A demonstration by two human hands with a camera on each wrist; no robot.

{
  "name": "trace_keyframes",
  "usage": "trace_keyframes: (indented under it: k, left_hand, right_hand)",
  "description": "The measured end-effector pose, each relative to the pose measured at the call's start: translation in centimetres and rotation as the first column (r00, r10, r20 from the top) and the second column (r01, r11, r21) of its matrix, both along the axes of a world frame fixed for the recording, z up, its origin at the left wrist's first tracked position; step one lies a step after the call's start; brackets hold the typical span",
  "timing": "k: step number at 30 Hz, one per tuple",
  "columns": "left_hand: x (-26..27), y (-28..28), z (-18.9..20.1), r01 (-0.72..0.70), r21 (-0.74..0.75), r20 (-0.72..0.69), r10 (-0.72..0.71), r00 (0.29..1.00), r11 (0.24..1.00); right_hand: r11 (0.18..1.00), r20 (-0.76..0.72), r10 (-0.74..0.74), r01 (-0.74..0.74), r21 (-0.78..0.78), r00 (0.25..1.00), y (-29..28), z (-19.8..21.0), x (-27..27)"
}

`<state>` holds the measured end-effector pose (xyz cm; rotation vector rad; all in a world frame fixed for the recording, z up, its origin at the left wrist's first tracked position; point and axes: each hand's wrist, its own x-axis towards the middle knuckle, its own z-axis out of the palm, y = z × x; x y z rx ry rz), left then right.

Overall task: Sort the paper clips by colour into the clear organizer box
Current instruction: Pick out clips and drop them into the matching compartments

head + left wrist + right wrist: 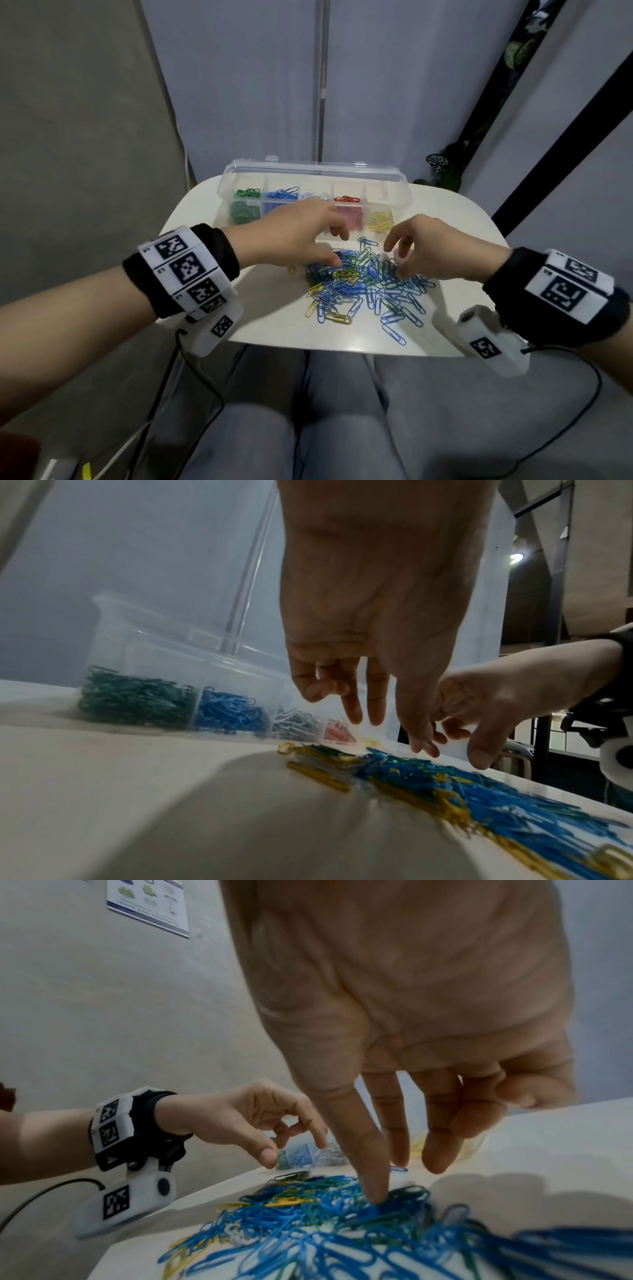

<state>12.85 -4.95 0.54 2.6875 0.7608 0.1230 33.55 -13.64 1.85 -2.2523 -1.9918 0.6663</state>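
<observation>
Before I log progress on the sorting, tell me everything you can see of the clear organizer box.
The clear organizer box is see-through plastic, standing at the far side of the white table, lid raised upright behind it. Five compartments in a row hold green, blue, white, red and yellow clips, left to right. The left hand partly hides its front; contact cannot be told.

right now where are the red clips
In the head view, the red clips sit in the organizer box, fourth compartment from the left, between white and yellow, beyond the left hand.

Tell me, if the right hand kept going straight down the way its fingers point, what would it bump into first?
Most likely the loose pile of paper clips: the right hand points down at it, and in the right wrist view its thumb tip already seems to touch the blue clips.
</observation>
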Motion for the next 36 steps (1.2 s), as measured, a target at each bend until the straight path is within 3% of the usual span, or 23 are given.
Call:
trace_keyframes:
  k: [6, 14, 23, 29, 36]
  left_hand:
    - [1.1, -0.2, -0.1, 0.014, 0.018, -0.040, -0.014, 0.999, 1.000]
    - [2.8, -0.8, -0.4, 0.070, 0.015, -0.144, -0.067, 0.987, 0.997]
    - [2.8, -1.1, -0.7, 0.028, -0.022, -0.004, -0.028, 1.000, 0.999]
    - [2.3, -0.4, -0.1, -0.088, -0.238, 0.091, 0.113, 0.989, 0.967]
    - [1.2, -0.2, 0.6, -0.149, -0.583, 0.214, 0.328, 0.920, 0.799]
  right_hand:
    - [1.000, -0.012, -0.001, 0.001, 0.001, 1.000, -0.2, 0.2, 1.2]
    - [0.988, -0.054, 0.135, -0.131, 0.076, 0.989, 0.3, -0.1, 0.4]
    - [0.989, -0.140, 0.135, -0.123, 0.087, 0.981, 1.1, -0.5, -0.5]
    - [0.992, -0.276, 0.070, -0.038, 0.120, 0.958, 1.1, -0.7, -0.4]
    - [0.984, -0.650, -0.051, 0.149, 0.097, 0.758, 1.2, -0.1, -1.4]
